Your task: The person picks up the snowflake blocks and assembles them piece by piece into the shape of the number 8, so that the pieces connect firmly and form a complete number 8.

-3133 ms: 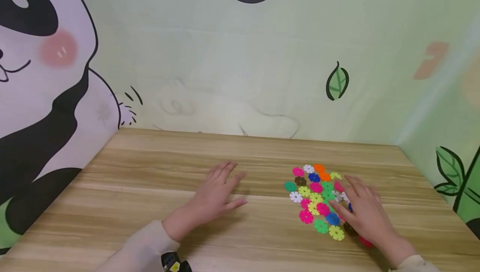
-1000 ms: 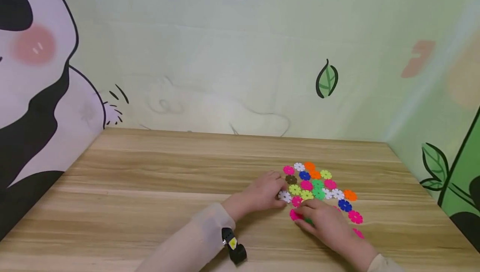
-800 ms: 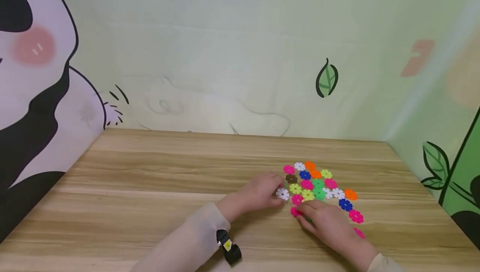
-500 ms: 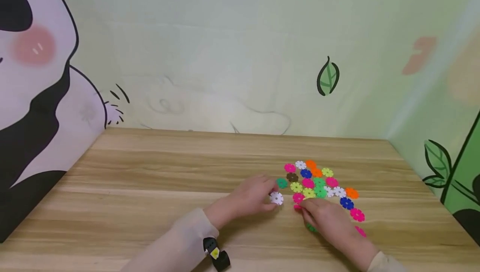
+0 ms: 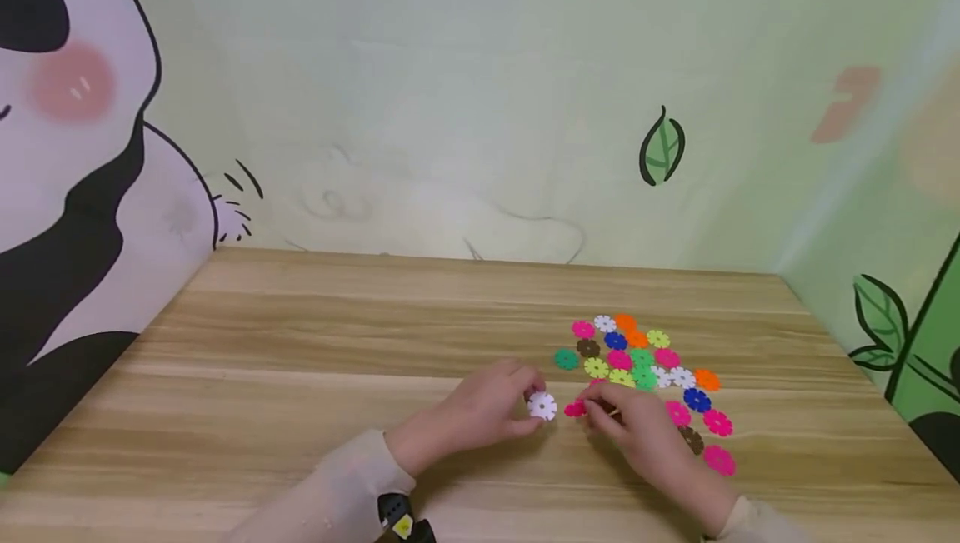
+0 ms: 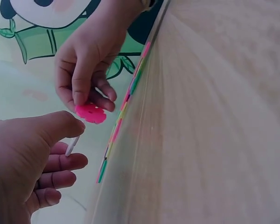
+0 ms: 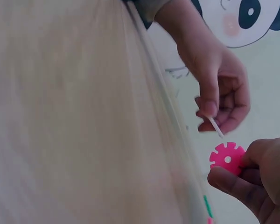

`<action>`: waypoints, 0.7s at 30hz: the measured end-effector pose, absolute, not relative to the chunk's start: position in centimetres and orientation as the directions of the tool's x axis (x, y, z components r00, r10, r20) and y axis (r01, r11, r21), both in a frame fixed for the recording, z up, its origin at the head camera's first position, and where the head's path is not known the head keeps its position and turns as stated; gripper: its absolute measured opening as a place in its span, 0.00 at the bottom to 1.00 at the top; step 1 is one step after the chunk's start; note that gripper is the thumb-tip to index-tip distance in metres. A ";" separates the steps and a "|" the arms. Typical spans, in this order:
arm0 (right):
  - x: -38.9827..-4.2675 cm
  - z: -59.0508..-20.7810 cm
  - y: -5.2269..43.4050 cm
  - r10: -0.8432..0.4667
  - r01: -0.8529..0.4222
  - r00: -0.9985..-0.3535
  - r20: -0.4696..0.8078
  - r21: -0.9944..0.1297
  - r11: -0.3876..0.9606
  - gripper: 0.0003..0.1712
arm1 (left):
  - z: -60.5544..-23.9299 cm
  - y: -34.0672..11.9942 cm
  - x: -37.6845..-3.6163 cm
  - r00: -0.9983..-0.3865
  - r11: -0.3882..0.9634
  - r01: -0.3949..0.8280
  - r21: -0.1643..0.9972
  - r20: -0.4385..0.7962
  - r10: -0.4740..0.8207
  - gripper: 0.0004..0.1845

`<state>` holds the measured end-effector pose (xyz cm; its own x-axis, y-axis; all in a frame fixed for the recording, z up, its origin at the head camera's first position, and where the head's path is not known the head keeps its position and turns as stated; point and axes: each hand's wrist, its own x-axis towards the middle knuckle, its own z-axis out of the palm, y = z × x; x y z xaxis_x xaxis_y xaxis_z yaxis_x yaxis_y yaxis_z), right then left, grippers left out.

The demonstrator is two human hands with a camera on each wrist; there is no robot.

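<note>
Whereas both hands lay flat on the desk (image 5: 300, 360) three seconds ago, each now pinches one disc lifted clear of the pile (image 5: 645, 368). The left hand (image 5: 480, 410) holds a white disc (image 5: 542, 406) between thumb and fingertips, edge-on in the wrist views; it was drawn out of the pile's left edge over the last second. The right hand (image 5: 637, 430) pinches a pink disc (image 5: 574, 410), slotted rim showing plainly in the right wrist view (image 7: 227, 158). The two discs sit just beside each other at lower centre of the head frame, apart and not yet meshed, left of the remaining pile. Judged from this, selection is complete and the work has passed to joining the pair slot to slot. The pile lies flat at centre right, somewhat more spread than before.
</note>
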<state>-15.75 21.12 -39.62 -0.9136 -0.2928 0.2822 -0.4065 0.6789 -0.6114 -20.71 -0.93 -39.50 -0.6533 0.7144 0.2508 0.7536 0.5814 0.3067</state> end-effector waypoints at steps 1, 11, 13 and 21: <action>-15.7 -39.8 20.9 -0.283 -0.389 -0.921 0.267 -0.640 0.663 0.07 | -39.6 -1.0 -20.7 -0.658 0.580 0.749 0.321 0.249 0.711 0.17; -14.9 -40.7 19.9 -0.176 -0.292 -0.956 0.235 -0.689 0.664 0.07 | -40.2 -1.0 -20.3 -0.676 0.547 0.711 0.442 0.214 0.705 0.15; -14.8 -40.8 19.9 -0.181 -0.285 -0.958 0.221 -0.701 0.654 0.06 | -40.3 -1.0 -20.2 -0.670 0.536 0.715 0.449 0.219 0.710 0.15; -14.8 -40.8 19.8 -0.254 -0.305 -0.950 0.181 -0.716 0.629 0.04 | -40.2 -1.1 -20.0 -0.630 0.523 0.760 0.387 0.237 0.740 0.15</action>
